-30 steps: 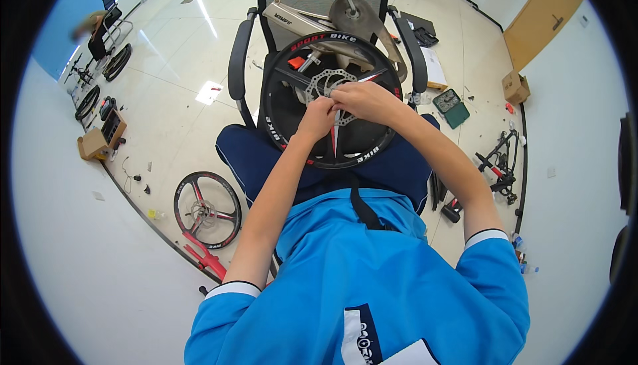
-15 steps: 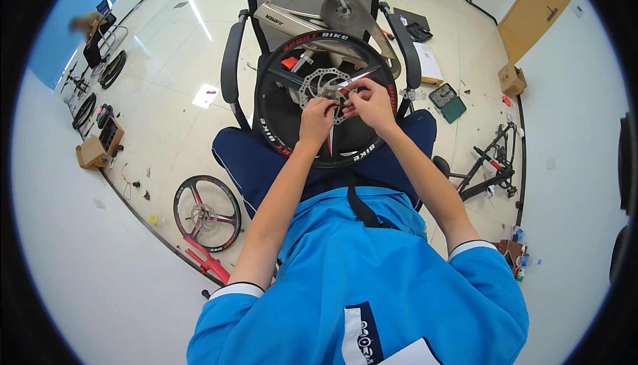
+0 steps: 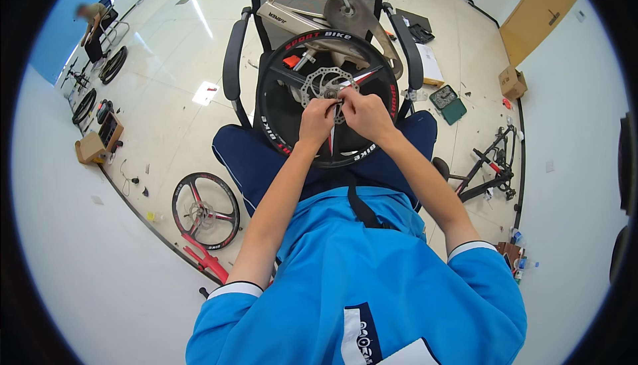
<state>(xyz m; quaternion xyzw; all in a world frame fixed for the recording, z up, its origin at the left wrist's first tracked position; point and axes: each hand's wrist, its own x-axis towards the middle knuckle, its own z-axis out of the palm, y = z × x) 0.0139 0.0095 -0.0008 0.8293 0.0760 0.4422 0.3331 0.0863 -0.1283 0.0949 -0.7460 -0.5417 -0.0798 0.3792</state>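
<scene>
A black bicycle wheel [image 3: 267, 120] with wide spokes leans between my thighs and an office chair [image 3: 232, 59]. At its centre is a perforated silver brake disc [image 3: 310, 86]. Over the lower part of the disc, close to the hub, my left hand [image 3: 318, 122] is closed, thumb and fingers pinched together. My right hand [image 3: 367, 114] meets it from the right, its fingers curled in and their tips touching or nearly touching the left ones. Whatever small piece sits between the fingertips is hidden by them.
On the chair seat, behind the wheel, lie a pale bicycle frame part [image 3: 284, 18] and a grey crank piece [image 3: 347, 11]. A second wheel [image 3: 234, 217] and a red fork [image 3: 211, 263] lie lower left. At right are a green tool case [image 3: 454, 111] and a black frame [image 3: 480, 174].
My right hand has turned and closed in, its raised fingers now curled down against the left hand's fingertips. The left hand stays nearly where it was.
</scene>
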